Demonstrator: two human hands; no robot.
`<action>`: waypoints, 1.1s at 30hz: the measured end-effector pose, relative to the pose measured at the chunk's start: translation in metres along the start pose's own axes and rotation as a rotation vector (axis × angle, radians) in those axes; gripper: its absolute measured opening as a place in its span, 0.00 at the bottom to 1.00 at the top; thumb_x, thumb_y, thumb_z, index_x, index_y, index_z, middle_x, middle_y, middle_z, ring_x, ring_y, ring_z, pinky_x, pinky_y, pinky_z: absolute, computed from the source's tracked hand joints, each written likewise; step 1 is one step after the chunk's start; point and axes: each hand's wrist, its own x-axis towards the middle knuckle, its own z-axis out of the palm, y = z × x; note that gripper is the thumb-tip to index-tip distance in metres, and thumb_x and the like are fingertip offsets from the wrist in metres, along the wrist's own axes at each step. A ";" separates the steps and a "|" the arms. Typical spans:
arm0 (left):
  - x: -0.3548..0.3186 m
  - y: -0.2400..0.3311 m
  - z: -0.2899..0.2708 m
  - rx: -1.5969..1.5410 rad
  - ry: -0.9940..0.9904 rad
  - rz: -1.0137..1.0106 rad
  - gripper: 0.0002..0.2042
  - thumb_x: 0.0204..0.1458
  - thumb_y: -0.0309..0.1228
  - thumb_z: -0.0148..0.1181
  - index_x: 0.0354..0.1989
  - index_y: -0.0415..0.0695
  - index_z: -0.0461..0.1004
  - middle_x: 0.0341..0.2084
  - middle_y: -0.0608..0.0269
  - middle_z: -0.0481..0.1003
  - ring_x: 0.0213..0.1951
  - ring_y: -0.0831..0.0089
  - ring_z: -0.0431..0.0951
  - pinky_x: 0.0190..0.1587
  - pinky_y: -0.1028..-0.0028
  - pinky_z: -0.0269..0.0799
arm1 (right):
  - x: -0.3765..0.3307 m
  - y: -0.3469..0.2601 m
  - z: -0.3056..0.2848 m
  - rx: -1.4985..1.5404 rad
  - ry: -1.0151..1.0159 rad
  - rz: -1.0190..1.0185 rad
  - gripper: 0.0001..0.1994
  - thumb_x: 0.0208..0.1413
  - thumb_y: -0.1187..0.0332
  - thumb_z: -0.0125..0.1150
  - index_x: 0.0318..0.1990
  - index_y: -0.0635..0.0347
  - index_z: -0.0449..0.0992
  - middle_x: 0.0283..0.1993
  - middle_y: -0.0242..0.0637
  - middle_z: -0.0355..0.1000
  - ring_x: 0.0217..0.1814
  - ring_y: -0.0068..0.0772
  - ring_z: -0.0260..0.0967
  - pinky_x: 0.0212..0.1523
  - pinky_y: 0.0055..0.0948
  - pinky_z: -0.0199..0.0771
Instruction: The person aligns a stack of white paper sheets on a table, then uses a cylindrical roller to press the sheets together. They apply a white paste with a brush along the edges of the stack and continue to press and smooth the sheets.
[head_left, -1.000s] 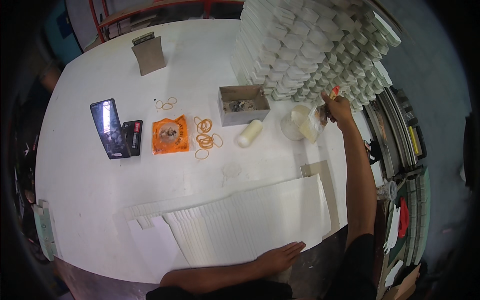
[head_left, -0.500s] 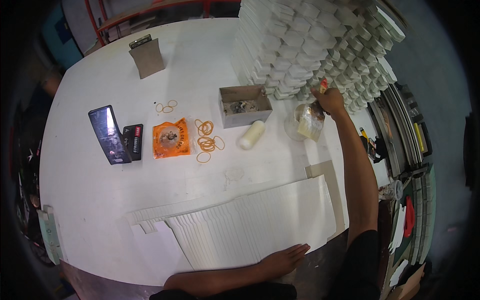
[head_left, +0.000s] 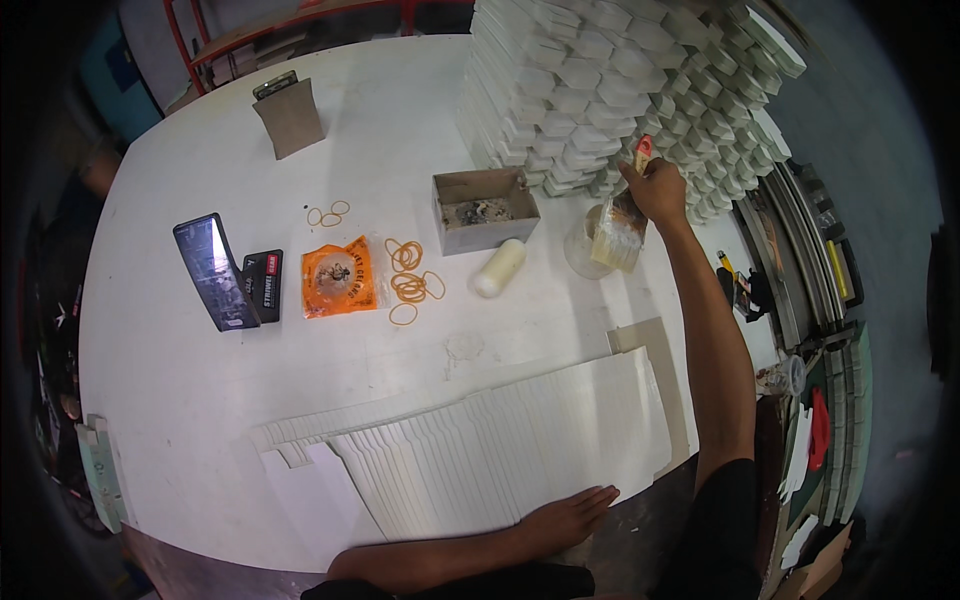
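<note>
A wide flat paintbrush [head_left: 617, 240] with a red-tipped handle is gripped in my right hand [head_left: 658, 192], its pale, wet-looking bristles pointing down. The bristles are over or beside a round clear container [head_left: 583, 248]; I cannot tell whether they touch it. Along the near table edge, my left hand [head_left: 568, 522] lies flat, fingers stretched out together, against the lower edge of a fanned row of white card pieces [head_left: 500, 450]. These pieces overlap like steps, leaving narrow strips showing. Beneath their right end sits a grey-beige board [head_left: 665, 375].
Tall stacks of folded white cartons [head_left: 575, 100] stand at the back right. Mid-table are a grey open box [head_left: 487, 235], a cream cylinder [head_left: 499, 268], rubber bands [head_left: 410, 287] and an orange packet [head_left: 338, 280]. A phone [head_left: 215, 270] leans on a black box [head_left: 262, 285] at left.
My right hand has raised and tilted the brush slightly, so its bristles show more clearly beside the container. The left hand stays in place on the card pieces.
</note>
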 end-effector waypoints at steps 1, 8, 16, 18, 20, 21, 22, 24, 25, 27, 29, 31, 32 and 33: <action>0.000 0.000 -0.002 0.023 -0.009 0.002 0.22 0.61 0.29 0.53 0.61 0.28 0.71 0.73 0.41 0.59 0.76 0.54 0.58 0.79 0.61 0.51 | 0.002 -0.001 0.000 -0.012 0.000 -0.011 0.29 0.53 0.43 0.73 0.34 0.70 0.84 0.30 0.51 0.82 0.33 0.44 0.83 0.40 0.41 0.80; -0.001 0.002 -0.014 0.036 -0.033 -0.004 0.22 0.62 0.29 0.52 0.62 0.28 0.71 0.73 0.43 0.60 0.77 0.56 0.56 0.80 0.62 0.50 | -0.002 -0.008 -0.002 0.045 -0.012 0.000 0.29 0.53 0.42 0.73 0.36 0.66 0.86 0.30 0.49 0.83 0.35 0.47 0.84 0.42 0.42 0.81; 0.001 0.002 -0.014 0.038 -0.043 -0.005 0.22 0.61 0.30 0.53 0.61 0.29 0.72 0.73 0.41 0.60 0.76 0.56 0.57 0.80 0.62 0.50 | -0.005 -0.007 -0.006 0.054 -0.011 -0.007 0.29 0.55 0.42 0.71 0.44 0.66 0.86 0.34 0.53 0.83 0.40 0.51 0.84 0.45 0.43 0.81; 0.004 0.003 -0.013 0.003 -0.017 -0.004 0.22 0.61 0.29 0.53 0.61 0.29 0.72 0.73 0.41 0.61 0.76 0.55 0.58 0.79 0.61 0.50 | -0.005 0.001 -0.009 0.019 0.085 -0.008 0.30 0.57 0.43 0.70 0.47 0.66 0.84 0.36 0.53 0.83 0.41 0.52 0.84 0.45 0.43 0.80; 0.005 0.005 -0.010 -0.071 0.029 -0.021 0.21 0.61 0.29 0.53 0.60 0.29 0.72 0.72 0.40 0.62 0.76 0.55 0.59 0.79 0.61 0.51 | -0.013 0.007 -0.012 -0.035 0.261 -0.006 0.30 0.58 0.44 0.69 0.51 0.67 0.83 0.36 0.52 0.83 0.39 0.53 0.83 0.44 0.44 0.79; 0.006 0.005 -0.005 -0.080 0.040 -0.010 0.21 0.63 0.29 0.52 0.61 0.28 0.71 0.72 0.41 0.61 0.75 0.53 0.59 0.78 0.61 0.54 | -0.024 0.014 -0.018 0.018 0.335 -0.078 0.29 0.59 0.47 0.69 0.52 0.67 0.82 0.34 0.49 0.81 0.36 0.50 0.81 0.41 0.43 0.78; 0.002 0.003 -0.001 -0.074 0.056 -0.034 0.21 0.65 0.29 0.51 0.62 0.28 0.70 0.72 0.41 0.61 0.75 0.51 0.59 0.77 0.61 0.57 | -0.053 -0.004 -0.017 0.101 0.390 -0.165 0.27 0.59 0.49 0.70 0.52 0.67 0.81 0.32 0.46 0.80 0.33 0.47 0.79 0.39 0.41 0.78; -0.001 -0.001 -0.001 -0.021 0.091 -0.037 0.21 0.64 0.29 0.52 0.61 0.28 0.70 0.72 0.40 0.62 0.74 0.50 0.60 0.76 0.60 0.58 | -0.127 -0.043 -0.024 0.216 0.308 -0.268 0.22 0.59 0.56 0.72 0.50 0.66 0.79 0.29 0.41 0.75 0.27 0.40 0.72 0.33 0.37 0.74; 0.000 -0.003 -0.006 0.020 0.103 -0.010 0.21 0.62 0.30 0.53 0.60 0.28 0.72 0.71 0.38 0.63 0.74 0.51 0.61 0.77 0.60 0.56 | -0.173 -0.061 -0.033 0.238 0.173 -0.278 0.18 0.58 0.60 0.74 0.48 0.65 0.79 0.27 0.38 0.71 0.24 0.35 0.67 0.29 0.34 0.71; -0.002 0.003 0.010 -0.210 0.118 -0.109 0.22 0.60 0.32 0.55 0.58 0.27 0.73 0.70 0.36 0.64 0.74 0.51 0.62 0.77 0.59 0.54 | -0.270 -0.097 -0.051 0.390 -0.222 -0.532 0.16 0.52 0.68 0.78 0.45 0.62 0.78 0.31 0.37 0.74 0.24 0.31 0.67 0.27 0.31 0.71; 0.006 0.001 0.048 -0.743 0.178 -0.298 0.24 0.60 0.35 0.55 0.59 0.27 0.73 0.70 0.35 0.64 0.73 0.49 0.63 0.77 0.56 0.54 | -0.360 -0.134 -0.048 0.671 -0.463 -0.704 0.18 0.52 0.65 0.78 0.45 0.63 0.80 0.38 0.41 0.79 0.31 0.42 0.75 0.34 0.36 0.76; 0.001 0.000 -0.007 -0.221 0.089 -0.022 0.27 0.63 0.38 0.53 0.63 0.29 0.69 0.72 0.39 0.61 0.74 0.50 0.60 0.78 0.55 0.51 | -0.417 -0.167 -0.045 0.670 -0.793 -0.977 0.17 0.59 0.59 0.74 0.46 0.63 0.80 0.39 0.43 0.79 0.42 0.45 0.78 0.49 0.41 0.76; -0.001 0.001 -0.010 -0.025 0.031 0.046 0.28 0.64 0.39 0.52 0.66 0.30 0.67 0.73 0.41 0.59 0.75 0.50 0.58 0.78 0.53 0.50 | -0.438 -0.183 -0.035 0.719 -0.838 -1.010 0.19 0.61 0.57 0.71 0.48 0.65 0.80 0.40 0.45 0.79 0.44 0.46 0.78 0.54 0.43 0.74; -0.006 0.002 -0.016 0.177 -0.010 0.106 0.29 0.65 0.41 0.52 0.68 0.31 0.65 0.75 0.42 0.57 0.76 0.49 0.56 0.78 0.52 0.48 | -0.463 -0.198 -0.021 0.776 -0.885 -1.051 0.21 0.63 0.54 0.68 0.49 0.66 0.80 0.40 0.47 0.79 0.47 0.47 0.78 0.59 0.45 0.72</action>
